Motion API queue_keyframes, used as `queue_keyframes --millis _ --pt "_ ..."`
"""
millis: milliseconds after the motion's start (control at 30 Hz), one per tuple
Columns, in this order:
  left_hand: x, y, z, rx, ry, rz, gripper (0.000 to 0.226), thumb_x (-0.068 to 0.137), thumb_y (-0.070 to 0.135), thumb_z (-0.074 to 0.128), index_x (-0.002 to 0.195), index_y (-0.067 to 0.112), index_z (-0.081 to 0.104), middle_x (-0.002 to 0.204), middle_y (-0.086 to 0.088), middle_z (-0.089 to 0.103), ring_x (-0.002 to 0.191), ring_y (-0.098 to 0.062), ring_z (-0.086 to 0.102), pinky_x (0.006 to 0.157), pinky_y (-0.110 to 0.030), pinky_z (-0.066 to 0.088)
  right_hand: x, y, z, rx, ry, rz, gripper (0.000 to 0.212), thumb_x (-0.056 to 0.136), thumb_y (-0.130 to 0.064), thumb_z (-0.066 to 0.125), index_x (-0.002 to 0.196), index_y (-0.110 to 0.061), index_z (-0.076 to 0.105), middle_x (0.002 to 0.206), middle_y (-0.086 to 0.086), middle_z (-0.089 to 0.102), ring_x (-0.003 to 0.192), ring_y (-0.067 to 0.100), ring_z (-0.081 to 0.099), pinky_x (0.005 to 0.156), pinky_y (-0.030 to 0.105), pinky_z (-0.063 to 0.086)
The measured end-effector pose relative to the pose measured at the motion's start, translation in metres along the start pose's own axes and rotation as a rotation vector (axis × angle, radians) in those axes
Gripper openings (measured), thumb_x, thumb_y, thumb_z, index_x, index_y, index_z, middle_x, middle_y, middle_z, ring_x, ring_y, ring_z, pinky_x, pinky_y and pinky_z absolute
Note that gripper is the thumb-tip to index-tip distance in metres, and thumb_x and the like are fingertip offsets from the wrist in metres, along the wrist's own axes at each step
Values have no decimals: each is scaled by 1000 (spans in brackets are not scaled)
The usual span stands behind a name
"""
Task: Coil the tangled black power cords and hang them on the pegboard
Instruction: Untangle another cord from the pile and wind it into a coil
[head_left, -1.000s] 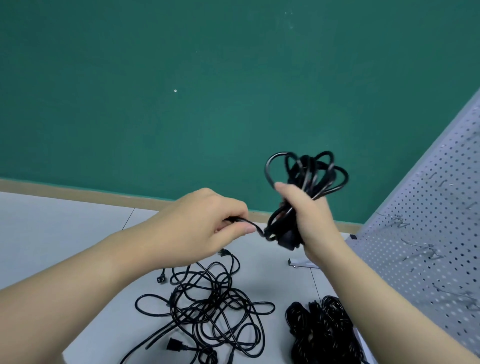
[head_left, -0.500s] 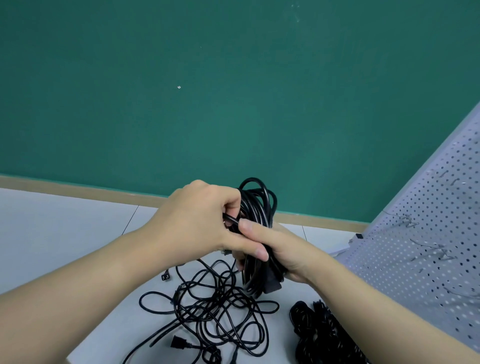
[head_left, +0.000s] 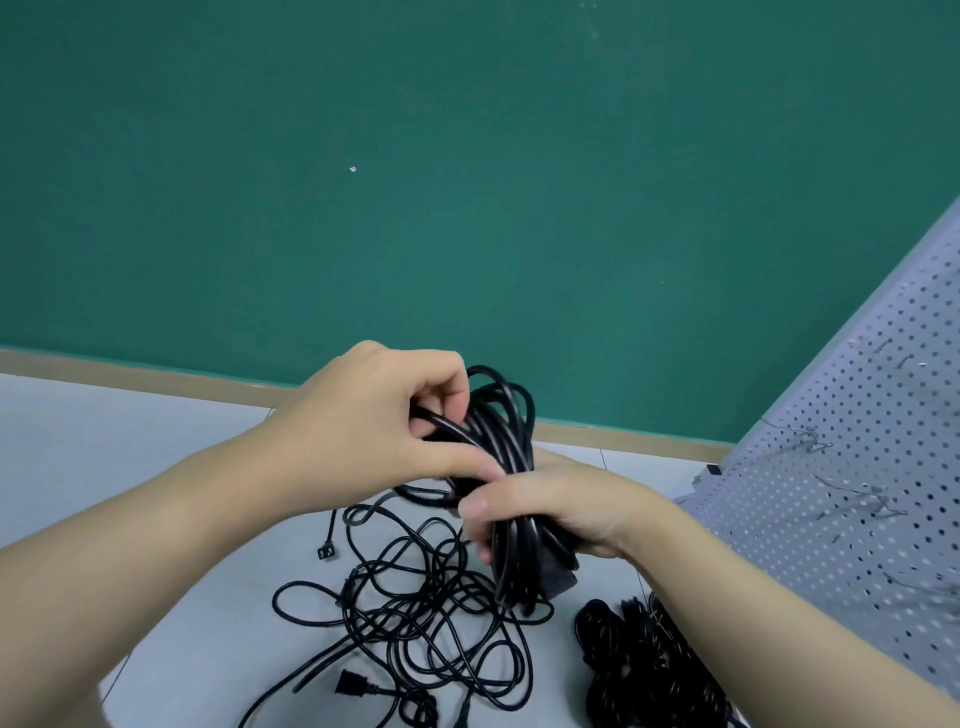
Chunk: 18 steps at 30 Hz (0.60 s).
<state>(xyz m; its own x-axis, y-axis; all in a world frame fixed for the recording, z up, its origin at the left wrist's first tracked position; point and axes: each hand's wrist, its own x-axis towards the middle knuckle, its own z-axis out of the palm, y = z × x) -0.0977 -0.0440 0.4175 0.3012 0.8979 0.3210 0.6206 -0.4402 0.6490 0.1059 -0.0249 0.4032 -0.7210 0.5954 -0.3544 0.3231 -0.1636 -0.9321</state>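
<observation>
My right hand (head_left: 566, 509) grips a coiled black power cord (head_left: 506, 415) around its middle, its loops standing upright above my fingers and its plug end hanging below. My left hand (head_left: 379, 415) pinches the cord's free strand beside the coil's upper loops. Below my hands a tangle of black cords (head_left: 415, 613) lies spread on the white table (head_left: 104, 467), with loose plugs at its edges. The grey pegboard (head_left: 857, 493) leans at the right, with thin wire hooks sticking out of it.
A bundle of coiled black cords (head_left: 649, 670) lies on the table at the bottom right, near the pegboard's foot. A green wall (head_left: 467, 182) with a tan baseboard stands behind the table.
My right hand has lowered the coil from up high and turned it over. My left hand has closed in on it, now holding the free strand against the loops.
</observation>
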Motion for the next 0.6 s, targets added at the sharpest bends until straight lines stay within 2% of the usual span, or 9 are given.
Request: queue_keyframes --millis 67,100,200,300,367,400,500,600 --pt "1 2 0 90 29 -9 68 49 80 81 74 24 51 49 9 42 53 -14 30 52 -35 31 -2 1 2 -55 -49 34 10 68 -31 78 64 -30 69 66 -6 62 62 9 60 60 19 50" --pt "1 2 0 105 23 -18 72 45 83 80 74 24 50 49 10 41 53 -14 30 52 -35 31 -2 2 4 -70 -72 59 11 71 -30 78 63 -31 70 65 -9 63 62 7 61 61 19 50" --pt "3 3 0 82 -15 -20 74 44 79 85 74 23 48 50 11 38 54 -13 28 52 -33 27 0 9 7 -61 -68 99 15 62 -32 74 67 -21 65 67 -1 64 61 13 59 63 27 48" --pt "6 4 -2 -42 10 -2 60 60 65 86 73 18 51 53 12 37 54 -10 27 50 -24 25 -1 13 5 43 -37 130 35 51 -28 71 78 -6 68 70 8 65 64 20 60 62 29 49" --pt "10 3 -4 -141 74 -9 58 80 66 74 68 14 50 53 8 38 52 -9 30 49 -22 27 -1 13 5 139 -68 152 61 47 -26 69 99 6 65 75 13 63 71 23 62 69 33 51" --pt "13 3 -5 -168 109 -21 63 89 67 64 66 11 47 53 7 35 51 -10 29 48 -22 26 -1 12 7 194 -113 130 66 50 -23 67 109 6 63 79 17 58 73 23 61 72 35 49" --pt "21 -1 -8 -210 220 -100 69 103 62 39 66 5 44 54 7 28 49 -11 26 48 -23 25 -1 2 13 377 -203 -17 58 57 -17 62 114 -4 60 103 23 38 74 21 53 79 40 42" --pt "26 -2 -11 -325 264 -200 67 107 59 29 66 9 49 55 0 33 49 -15 30 52 -31 29 -1 -4 9 471 -156 -149 58 57 -15 63 113 -1 56 100 20 37 71 20 55 82 42 41"
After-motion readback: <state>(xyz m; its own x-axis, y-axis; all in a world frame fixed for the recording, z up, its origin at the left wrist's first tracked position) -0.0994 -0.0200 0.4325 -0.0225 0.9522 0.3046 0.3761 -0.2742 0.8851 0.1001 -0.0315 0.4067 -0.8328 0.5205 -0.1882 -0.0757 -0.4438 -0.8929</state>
